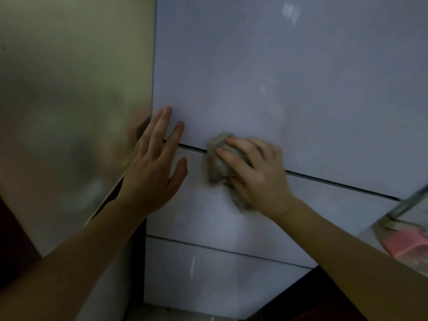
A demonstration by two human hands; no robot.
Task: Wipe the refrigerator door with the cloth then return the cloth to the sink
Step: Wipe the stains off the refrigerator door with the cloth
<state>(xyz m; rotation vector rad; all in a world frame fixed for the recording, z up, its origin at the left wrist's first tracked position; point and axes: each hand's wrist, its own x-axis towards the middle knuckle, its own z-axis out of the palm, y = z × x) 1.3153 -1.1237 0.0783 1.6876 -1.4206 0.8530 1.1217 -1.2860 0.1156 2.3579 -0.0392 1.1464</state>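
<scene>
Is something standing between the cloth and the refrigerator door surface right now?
Nothing visible does. The right hand holds the cloth directly against the refrigerator door; the left hand lies flat on the door, apart from the cloth.

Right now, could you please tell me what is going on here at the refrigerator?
A person is wiping the refrigerator door with a bunched grey cloth. The right hand grips the cloth and presses it over the gap between the upper door and the panel below it. The left hand rests flat, fingers straight, near the door's left edge. The cloth is not yet back at the sink, which is out of view.
</scene>
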